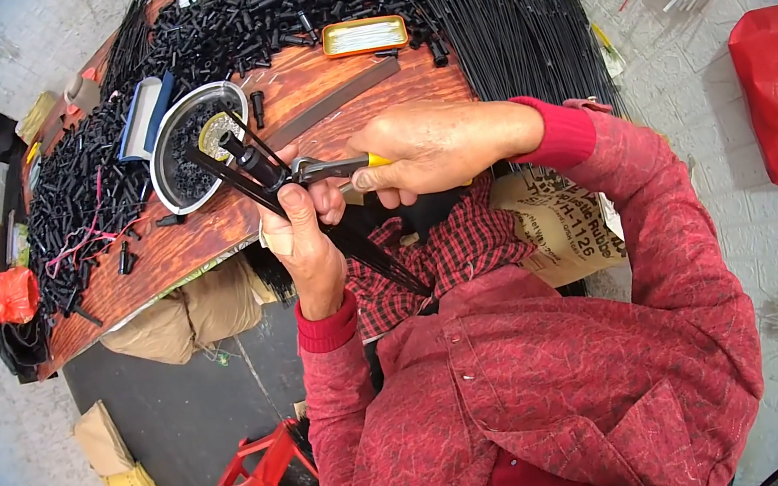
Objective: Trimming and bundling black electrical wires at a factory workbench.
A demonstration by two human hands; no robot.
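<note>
My left hand (303,236) is closed around a black tubular plastic fitting (259,166) with several thin black rods running along it. The rods' lower ends hang below the hand toward my lap. From the right, my right hand (439,143) grips a pair of pliers (330,168) with yellow on the handles. The jaws of the pliers reach the side of the fitting; what lies between them is too small to see. Just behind the fitting sits a metal bowl (161,184) of small black pieces, with a small round yellow tin (218,134) in it.
Heaps of black plastic fittings (264,10) cover the back and left of the wooden table (200,256). A large bundle of black rods (516,13) lies at the back right. An orange-rimmed tray (365,36) of thin pale pieces and a dark bar (333,100) lie beyond my hands.
</note>
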